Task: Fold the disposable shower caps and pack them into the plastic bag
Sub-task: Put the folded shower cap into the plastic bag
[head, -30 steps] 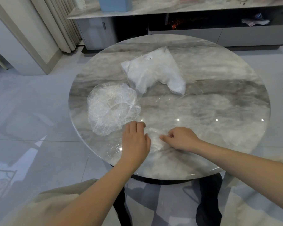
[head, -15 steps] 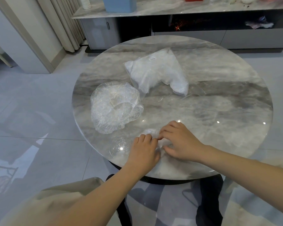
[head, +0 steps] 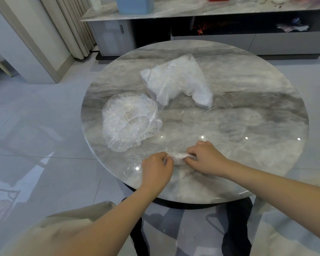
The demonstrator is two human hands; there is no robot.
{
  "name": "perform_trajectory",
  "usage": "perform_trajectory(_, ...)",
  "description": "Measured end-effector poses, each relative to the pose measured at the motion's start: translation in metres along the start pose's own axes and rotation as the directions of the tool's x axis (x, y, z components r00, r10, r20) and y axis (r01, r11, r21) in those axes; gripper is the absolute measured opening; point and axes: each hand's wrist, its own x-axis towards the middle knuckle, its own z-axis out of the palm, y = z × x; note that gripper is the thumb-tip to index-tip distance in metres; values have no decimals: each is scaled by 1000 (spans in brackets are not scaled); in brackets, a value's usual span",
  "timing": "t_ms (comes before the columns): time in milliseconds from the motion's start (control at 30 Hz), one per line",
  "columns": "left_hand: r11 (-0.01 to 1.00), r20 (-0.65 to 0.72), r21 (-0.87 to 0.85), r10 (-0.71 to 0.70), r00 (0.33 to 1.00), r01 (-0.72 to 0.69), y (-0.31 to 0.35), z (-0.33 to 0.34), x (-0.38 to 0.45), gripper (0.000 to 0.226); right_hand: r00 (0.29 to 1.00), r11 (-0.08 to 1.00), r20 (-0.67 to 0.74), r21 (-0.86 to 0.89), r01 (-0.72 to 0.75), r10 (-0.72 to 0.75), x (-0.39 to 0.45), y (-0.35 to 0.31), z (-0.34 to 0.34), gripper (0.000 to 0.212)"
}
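Counter [head: 248, 111]: left hand [head: 156, 169] and right hand [head: 204, 158] each grip an end of a bunched cap [head: 177, 155]; open cap [head: 130, 121] and bag [head: 175, 82] beyond.

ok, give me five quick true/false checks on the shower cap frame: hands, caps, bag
1. Both hands, left hand and right hand, pinch one bunched cap. True.
2. A spread-out cap lies left of the hands' work. True.
3. The plastic bag sits on the floor. False: it lies on the round table.
4. The spread-out cap is already inside the bag. False: it lies outside, beside it.
5. The right hand rests on the bag. False: it grips the bunched cap near the table's front edge.
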Motion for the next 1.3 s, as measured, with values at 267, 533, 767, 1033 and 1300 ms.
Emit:
perform_trajectory(267,979,-102,141,-134,986,148,0,1,5,18,982,979,73,91,-182,176,10,1,1,49)
perform_trajectory(533,879,-67,475,-10,998,41,-6,-2,12,24,958,956,77,-123,-267,277,12,0,2,47)
perform_trajectory(767,880,-151,460,207,967,-117,-10,0,7,33,969,963,-166,-166,-210,183,6,-6,2,25)
perform_trajectory(1033,698,255,610,275,927,-375,-14,10,-11,56,970,965,-160,-219,143,-181,-5,-20,19,59)
perform_trajectory(1300,799,359,524,106,927,-294,-21,7,-4,84,989,977,140,-197,82,-54,-8,-7,31,87)
